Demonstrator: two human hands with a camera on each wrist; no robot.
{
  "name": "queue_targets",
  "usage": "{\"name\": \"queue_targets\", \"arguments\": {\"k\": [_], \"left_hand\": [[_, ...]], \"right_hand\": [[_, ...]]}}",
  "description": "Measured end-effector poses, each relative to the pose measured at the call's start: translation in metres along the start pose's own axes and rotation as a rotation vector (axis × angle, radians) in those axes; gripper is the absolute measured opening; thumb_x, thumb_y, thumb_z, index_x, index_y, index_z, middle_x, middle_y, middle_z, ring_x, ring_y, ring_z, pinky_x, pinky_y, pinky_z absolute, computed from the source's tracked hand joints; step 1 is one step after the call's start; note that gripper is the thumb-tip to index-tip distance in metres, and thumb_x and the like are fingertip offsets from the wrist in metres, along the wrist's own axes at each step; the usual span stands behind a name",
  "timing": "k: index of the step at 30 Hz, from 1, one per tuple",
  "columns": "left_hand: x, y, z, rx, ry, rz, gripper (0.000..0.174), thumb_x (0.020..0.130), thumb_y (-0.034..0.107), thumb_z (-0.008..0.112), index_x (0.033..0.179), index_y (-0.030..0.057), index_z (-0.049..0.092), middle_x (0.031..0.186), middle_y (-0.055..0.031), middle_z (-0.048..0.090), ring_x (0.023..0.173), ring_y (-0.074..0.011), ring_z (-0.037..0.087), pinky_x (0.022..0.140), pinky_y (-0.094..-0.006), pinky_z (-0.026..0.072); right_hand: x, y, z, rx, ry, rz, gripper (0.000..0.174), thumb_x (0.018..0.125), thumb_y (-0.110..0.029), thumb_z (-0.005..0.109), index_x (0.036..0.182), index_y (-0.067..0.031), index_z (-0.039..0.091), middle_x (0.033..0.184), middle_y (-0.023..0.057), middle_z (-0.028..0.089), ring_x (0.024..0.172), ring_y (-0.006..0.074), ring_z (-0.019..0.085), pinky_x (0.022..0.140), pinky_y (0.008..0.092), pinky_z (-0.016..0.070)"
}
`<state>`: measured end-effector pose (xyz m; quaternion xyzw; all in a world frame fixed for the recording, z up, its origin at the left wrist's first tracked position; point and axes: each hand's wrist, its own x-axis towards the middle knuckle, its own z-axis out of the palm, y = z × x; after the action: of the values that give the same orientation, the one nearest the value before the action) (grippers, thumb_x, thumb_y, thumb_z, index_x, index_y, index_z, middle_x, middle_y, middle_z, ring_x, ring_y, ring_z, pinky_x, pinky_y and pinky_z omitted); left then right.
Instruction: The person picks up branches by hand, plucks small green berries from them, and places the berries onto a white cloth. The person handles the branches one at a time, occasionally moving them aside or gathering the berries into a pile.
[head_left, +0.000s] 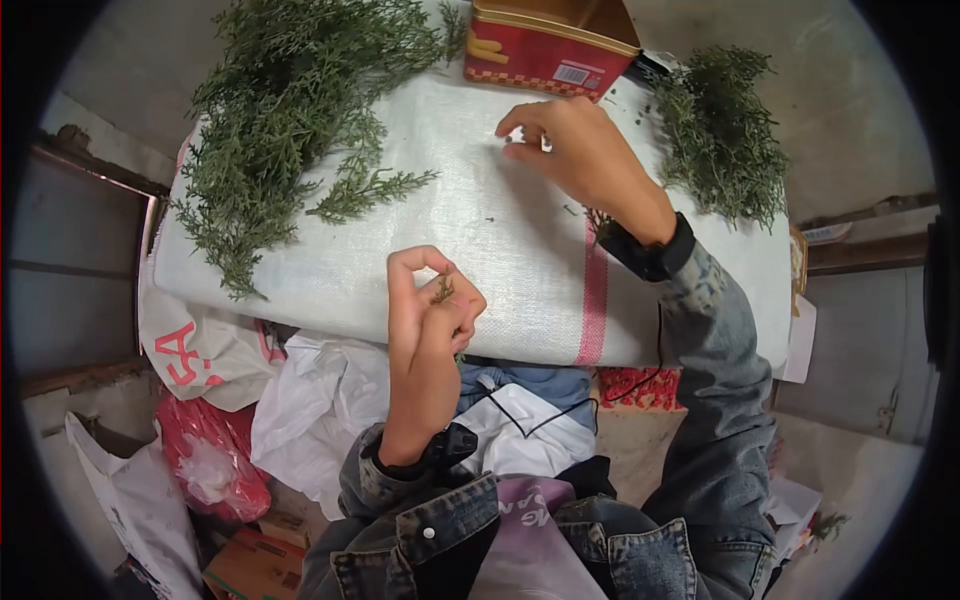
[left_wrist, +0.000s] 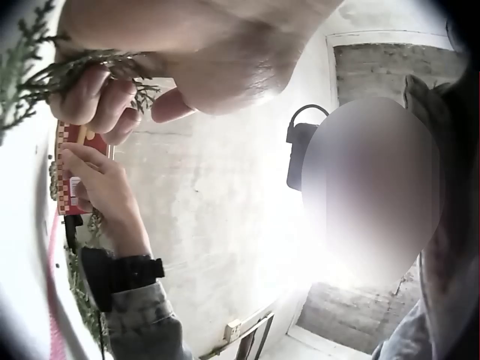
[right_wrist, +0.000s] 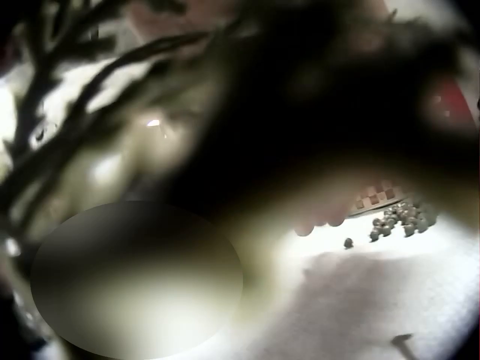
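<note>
In our left hand [head_left: 430,325] we hold a small, feathery green conifer-like sprig [head_left: 444,290], low over the near edge of the counter [head_left: 500,270], which is covered in white woven plastic with a pink stripe. The left fingers are curled and clamped on it; the left wrist view shows the foliage passing between them and poking out on both sides.

Our right hand [head_left: 590,155] hangs over the cover, just in front of the open red rectangular tin with a gold-coloured inside [head_left: 540,58]. Its fingers are loosely bent, the thumb and forefinger apart; whether some tiny grain sits between them we cannot tell.

Beside the tin's base we see small round grey-brown berries [right_wrist: 401,219]. A large bushy heap of green branches [head_left: 290,100] lies to the left, a smaller green bunch [head_left: 725,125] to the right.

We judge the sprig to be very light and springy, not slippery, its scaly leaf tips likely to snap or shed if squeezed. The woody stem seems the best place to take hold, with a gentle pinch. The berries look hard and apt to roll on the smooth weave, so they call for a fingertip pinch.
</note>
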<state>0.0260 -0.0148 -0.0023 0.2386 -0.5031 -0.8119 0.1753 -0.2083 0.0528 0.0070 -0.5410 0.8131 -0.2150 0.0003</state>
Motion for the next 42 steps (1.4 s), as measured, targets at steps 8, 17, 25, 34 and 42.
{"name": "queue_targets", "arguments": {"k": [8, 17, 25, 34, 42], "left_hand": [[0.003, -0.003, -0.009, -0.009, -0.028, -0.008, 0.009, 0.095, 0.008, 0.042, 0.102, 0.0101, 0.037, 0.072, -0.0017, 0.044, 0.058, -0.0047, 0.032, 0.052, -0.0187, 0.0275], [0.0, 0.0, -0.005, 0.071, -0.054, 0.037, 0.006, 0.098, 0.011, 0.042, 0.104, 0.0093, 0.04, 0.073, -0.0029, 0.05, 0.059, -0.0047, 0.039, 0.052, -0.0184, 0.0298], [0.0, 0.006, 0.018, 0.0, -0.011, 0.018, 0.01, 0.101, 0.011, 0.043, 0.11, 0.0061, 0.041, 0.074, -0.0043, 0.057, 0.06, -0.0048, 0.043, 0.055, -0.0182, 0.0312], [-0.006, -0.009, 0.036, 0.036, -0.015, 0.073, 0.011, 0.1, 0.011, 0.041, 0.109, 0.0058, 0.039, 0.07, -0.0095, 0.058, 0.053, -0.0067, 0.041, 0.051, -0.0198, 0.0314], [-0.009, -0.017, 0.056, 0.009, -0.137, 0.044, 0.008, 0.101, 0.012, 0.044, 0.106, 0.006, 0.039, 0.068, -0.0108, 0.062, 0.052, -0.0052, 0.04, 0.05, -0.0196, 0.0307]], "right_hand": [[0.006, 0.01, 0.028, -0.15, 0.112, 0.058, 0.012, 0.079, -0.007, 0.069, 0.09, -0.0027, 0.073, 0.077, 0.0141, 0.07, 0.07, 0.0321, 0.067, 0.066, 0.0399, 0.0518], [-0.008, -0.021, -0.016, 0.141, 0.087, 0.039, 0.013, 0.075, -0.009, 0.07, 0.086, -0.0038, 0.073, 0.076, 0.0088, 0.072, 0.059, 0.0214, 0.063, 0.057, 0.0337, 0.0487], [-0.086, -0.081, -0.063, 0.889, -0.082, 0.284, 0.007, 0.079, -0.001, 0.068, 0.084, -0.001, 0.073, 0.076, 0.0034, 0.072, 0.05, 0.0016, 0.046, 0.047, 0.0192, 0.036], [-0.135, -0.064, -0.005, 1.452, 0.256, 0.445, 0.016, 0.089, 0.005, 0.064, 0.104, 0.0061, 0.063, 0.091, 0.0128, 0.072, 0.078, 0.0086, 0.066, 0.069, 0.0187, 0.0496], [-0.144, -0.062, 0.004, 1.608, 0.265, 0.551, 0.014, 0.089, 0.0, 0.064, 0.101, 0.0038, 0.06, 0.092, 0.0159, 0.069, 0.062, 0.0101, 0.062, 0.056, 0.02, 0.0483]]}}
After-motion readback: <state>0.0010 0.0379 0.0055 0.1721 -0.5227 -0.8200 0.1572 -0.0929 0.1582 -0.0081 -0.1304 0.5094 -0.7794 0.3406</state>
